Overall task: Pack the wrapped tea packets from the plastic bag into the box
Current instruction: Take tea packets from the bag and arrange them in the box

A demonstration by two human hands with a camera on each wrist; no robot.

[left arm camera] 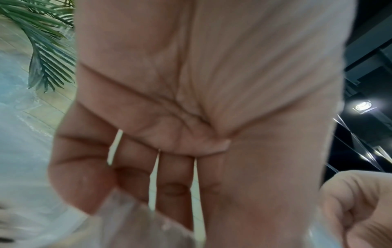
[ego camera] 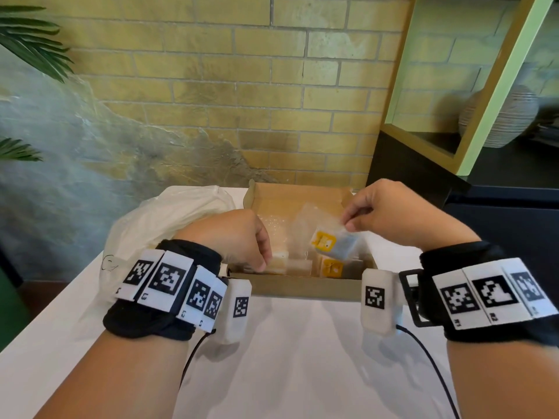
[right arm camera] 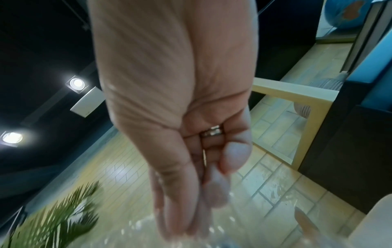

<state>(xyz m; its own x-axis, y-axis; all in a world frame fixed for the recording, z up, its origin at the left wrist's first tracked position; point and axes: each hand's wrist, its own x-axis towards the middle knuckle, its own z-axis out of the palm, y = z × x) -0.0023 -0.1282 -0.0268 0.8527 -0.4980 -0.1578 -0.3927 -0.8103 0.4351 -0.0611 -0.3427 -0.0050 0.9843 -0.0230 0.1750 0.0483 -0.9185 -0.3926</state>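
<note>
While the white table (ego camera: 287,358) carries a crumpled plastic bag (ego camera: 169,219) at its far left, the open cardboard box (ego camera: 302,287) beside it holds clear-wrapped yellow tea packets (ego camera: 331,267). Right hand (ego camera: 390,213) pinches one clear-wrapped packet (ego camera: 335,244) above the box; left hand (ego camera: 239,237) reaches inside, fingers curled, grip indeterminate.

Bright, even head view (wrist views blurred, edges warped).

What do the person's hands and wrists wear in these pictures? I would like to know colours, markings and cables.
Both forearms are bare, with no sleeves. Each wrist carries a black fabric band set with white tiles that bear black square codes; the left tiles are marked L2 and L3. A white camera pod with its own code sits on each wrist, and a thin black cable runs from each. The right hand wears a ring.
</note>
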